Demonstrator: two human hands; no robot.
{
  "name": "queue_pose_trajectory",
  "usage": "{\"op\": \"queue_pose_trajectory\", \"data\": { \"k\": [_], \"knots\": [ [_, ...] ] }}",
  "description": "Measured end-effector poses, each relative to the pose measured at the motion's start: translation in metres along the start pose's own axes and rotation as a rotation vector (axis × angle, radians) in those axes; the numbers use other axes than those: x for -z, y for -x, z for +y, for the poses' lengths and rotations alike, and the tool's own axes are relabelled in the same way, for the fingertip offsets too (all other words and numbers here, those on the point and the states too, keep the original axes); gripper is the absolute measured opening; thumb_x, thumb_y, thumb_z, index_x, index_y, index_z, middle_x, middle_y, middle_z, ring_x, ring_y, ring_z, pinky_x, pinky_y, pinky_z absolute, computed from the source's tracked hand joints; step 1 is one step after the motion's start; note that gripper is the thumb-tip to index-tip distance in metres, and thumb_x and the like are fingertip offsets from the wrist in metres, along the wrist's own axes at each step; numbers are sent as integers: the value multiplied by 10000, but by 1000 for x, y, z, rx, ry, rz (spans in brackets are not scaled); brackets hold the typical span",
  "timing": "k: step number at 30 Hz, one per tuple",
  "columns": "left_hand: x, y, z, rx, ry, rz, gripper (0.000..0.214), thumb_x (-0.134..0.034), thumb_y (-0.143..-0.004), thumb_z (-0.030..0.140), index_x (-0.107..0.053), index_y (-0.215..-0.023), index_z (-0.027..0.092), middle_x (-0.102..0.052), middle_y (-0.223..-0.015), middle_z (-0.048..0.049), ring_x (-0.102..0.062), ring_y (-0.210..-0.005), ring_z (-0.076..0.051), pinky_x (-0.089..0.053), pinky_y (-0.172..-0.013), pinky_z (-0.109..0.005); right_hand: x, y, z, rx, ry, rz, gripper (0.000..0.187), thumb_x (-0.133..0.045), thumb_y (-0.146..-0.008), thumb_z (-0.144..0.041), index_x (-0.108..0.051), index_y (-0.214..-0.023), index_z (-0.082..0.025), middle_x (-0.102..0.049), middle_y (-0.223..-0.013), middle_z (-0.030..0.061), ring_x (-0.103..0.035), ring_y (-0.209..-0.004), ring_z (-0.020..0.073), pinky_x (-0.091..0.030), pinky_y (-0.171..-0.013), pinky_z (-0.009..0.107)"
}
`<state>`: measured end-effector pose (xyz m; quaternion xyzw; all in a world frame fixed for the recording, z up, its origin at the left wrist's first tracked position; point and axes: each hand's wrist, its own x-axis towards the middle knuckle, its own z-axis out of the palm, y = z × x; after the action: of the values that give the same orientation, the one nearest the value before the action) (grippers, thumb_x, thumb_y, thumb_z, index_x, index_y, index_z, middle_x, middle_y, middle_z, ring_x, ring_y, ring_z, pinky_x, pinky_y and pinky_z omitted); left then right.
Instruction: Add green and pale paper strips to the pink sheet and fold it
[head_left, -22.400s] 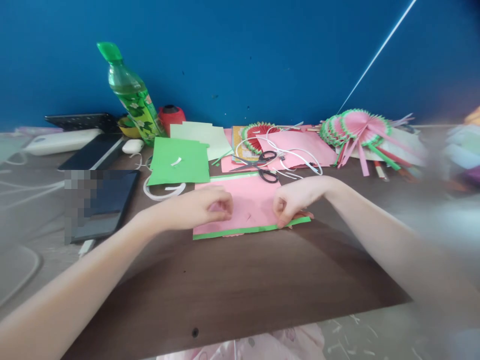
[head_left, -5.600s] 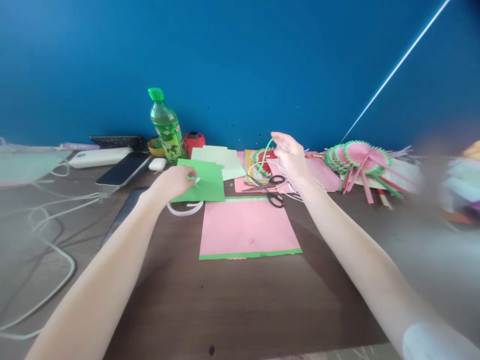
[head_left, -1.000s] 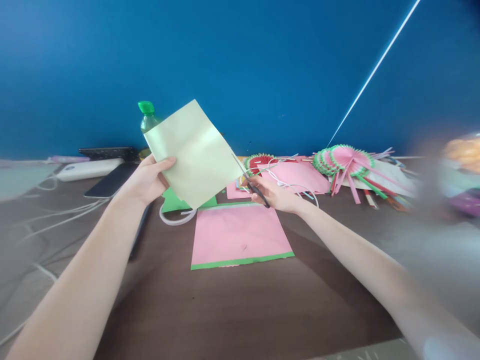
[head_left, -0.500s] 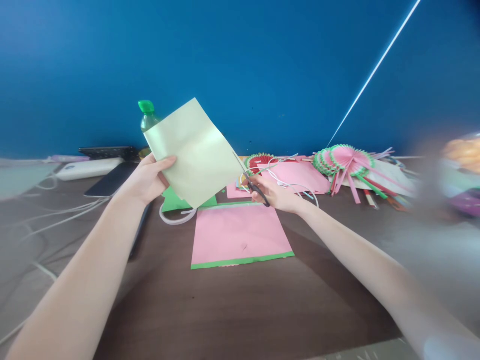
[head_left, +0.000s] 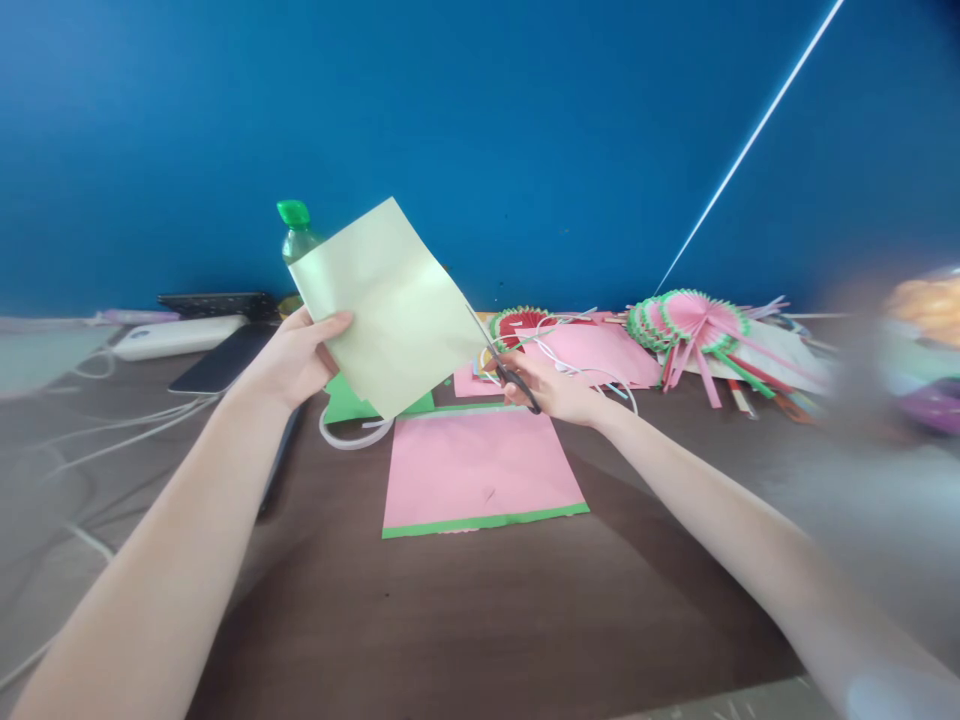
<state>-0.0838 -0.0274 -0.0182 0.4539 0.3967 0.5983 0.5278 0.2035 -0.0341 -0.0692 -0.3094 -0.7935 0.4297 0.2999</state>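
My left hand (head_left: 292,358) holds up a pale green sheet of paper (head_left: 386,305) by its left edge, thumb on the front. My right hand (head_left: 551,388) grips black-handled scissors (head_left: 504,366), whose blades meet the sheet's right edge. Below both hands a pink sheet with a green strip along its near edge (head_left: 480,470) lies flat on the brown table (head_left: 487,620).
A green-capped bottle (head_left: 295,230) stands behind the held sheet. A bright green sheet (head_left: 346,404) and a white loop (head_left: 352,437) lie under it. Pink and green paper fans (head_left: 694,325), pink sheets, white cords, a phone (head_left: 221,360) and a power bank (head_left: 176,337) lie about.
Over the last second almost nothing has moved. Earlier, my left hand took the pale green sheet from the table and my right hand picked up the scissors.
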Motion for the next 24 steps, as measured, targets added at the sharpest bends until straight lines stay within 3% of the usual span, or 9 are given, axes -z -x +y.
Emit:
{"op": "queue_pose_trajectory", "data": {
  "k": [11, 24],
  "knots": [
    [-3, 2, 2, 10, -14, 25, 246, -608, -681, 101, -627, -926, 118, -670, -989, -104, -633, -896, -249, -503, -845, -426, 2, 0, 13, 17, -20, -5, 313, -547, -805, -318, -466, -1080, -192, -429, -786, -5, -452, -632, 78, -418, -577, 217],
    [-4, 3, 2, 7, 2, 36, 270, -633, -659, 110, -622, -927, 137, -666, -1008, -91, -611, -947, -256, -522, -837, -402, -1, 1, 4, -37, -94, 62, 302, -584, -775, -370, -519, -985, -163, -436, -729, -17, -464, -543, 64, -441, -544, 232]
  ]
}}
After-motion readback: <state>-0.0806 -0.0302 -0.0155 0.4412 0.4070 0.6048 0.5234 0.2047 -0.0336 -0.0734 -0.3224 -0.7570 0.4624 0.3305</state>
